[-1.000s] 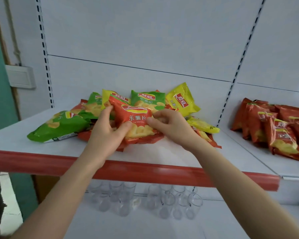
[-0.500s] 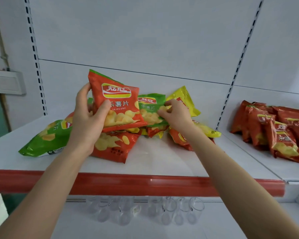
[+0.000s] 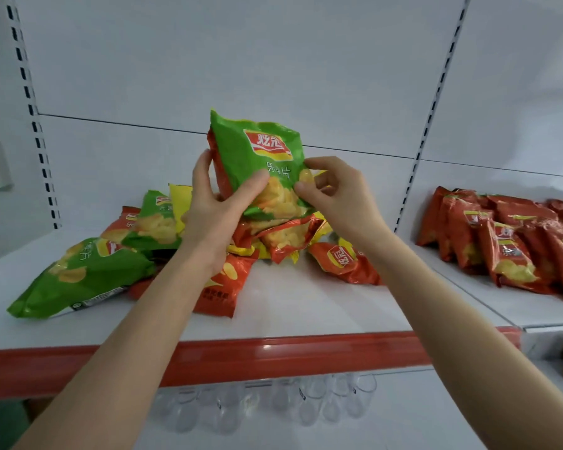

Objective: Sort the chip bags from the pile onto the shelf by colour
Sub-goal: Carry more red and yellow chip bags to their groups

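Both hands hold one green bag (image 3: 241, 164) upright above the pile (image 3: 273, 238), near the middle of the view. Left hand (image 3: 218, 209) grips it from the 9 o'clock side, with the thumb across the front. Its fingers curl behind a red bag (image 3: 220, 172) pressed against the green bag's back, of which only a strip shows along the left edge. Right hand (image 3: 342, 196) pinches the green bag's 3 o'clock edge between thumb and bent fingertips.

Just below the hands the pile lies on the white shelf (image 3: 306, 306), a jumble of overlapping red, yellow and green bags. At 8 o'clock from it a second green bag (image 3: 78, 280) lies flat, touching the pile, its lower end near the shelf's red lip (image 3: 273, 355). At 4 o'clock of the pile a loose red bag (image 3: 345, 264) lies partly behind the right wrist.

Well apart at 3 o'clock, on the next shelf section, a red row (image 3: 501, 248) of bags leans one on another. Clear glasses (image 3: 306, 404) stand under the shelf at 6 o'clock, on a lower level.
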`<control>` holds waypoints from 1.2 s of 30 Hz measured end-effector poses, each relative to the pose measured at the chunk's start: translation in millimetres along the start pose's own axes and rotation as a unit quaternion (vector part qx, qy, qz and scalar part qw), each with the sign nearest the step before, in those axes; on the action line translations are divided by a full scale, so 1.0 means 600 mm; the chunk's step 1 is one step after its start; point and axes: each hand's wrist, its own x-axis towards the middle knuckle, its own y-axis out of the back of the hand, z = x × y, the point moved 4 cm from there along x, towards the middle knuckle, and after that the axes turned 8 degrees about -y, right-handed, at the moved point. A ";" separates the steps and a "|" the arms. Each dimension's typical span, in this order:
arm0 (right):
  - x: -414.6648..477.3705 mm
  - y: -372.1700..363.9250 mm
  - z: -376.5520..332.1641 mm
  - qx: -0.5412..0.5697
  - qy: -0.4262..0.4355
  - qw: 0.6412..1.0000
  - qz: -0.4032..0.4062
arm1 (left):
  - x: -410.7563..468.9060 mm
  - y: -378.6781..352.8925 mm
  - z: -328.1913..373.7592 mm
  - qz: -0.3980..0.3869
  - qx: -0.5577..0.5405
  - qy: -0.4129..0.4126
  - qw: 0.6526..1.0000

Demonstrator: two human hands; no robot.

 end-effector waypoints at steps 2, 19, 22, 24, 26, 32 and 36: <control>0.000 0.003 0.002 0.026 -0.019 0.999 -0.028 | 0.002 0.006 -0.006 0.000 -0.003 0.008 1.000; 0.051 -0.026 0.127 -0.269 -0.133 0.953 -0.041 | 0.000 0.095 -0.007 0.078 -0.033 -0.036 0.996; 0.054 0.035 0.119 -0.079 -0.143 0.986 0.042 | 0.003 0.092 -0.011 0.069 -0.018 -0.046 0.996; 0.047 0.067 0.099 0.042 -0.131 0.988 0.069 | 0.004 0.081 -0.012 0.063 -0.004 -0.059 0.996; 0.036 0.073 0.072 0.101 -0.116 0.987 0.044 | 0.006 0.059 -0.014 0.053 0.004 -0.064 0.997; 0.006 0.035 0.029 0.060 -0.051 0.997 0.008 | 0.008 0.000 -0.023 0.031 -0.058 -0.029 0.997; -0.002 0.036 0.026 0.032 -0.029 0.999 0.008 | 0.008 -0.019 -0.030 -0.006 -0.019 -0.004 1.000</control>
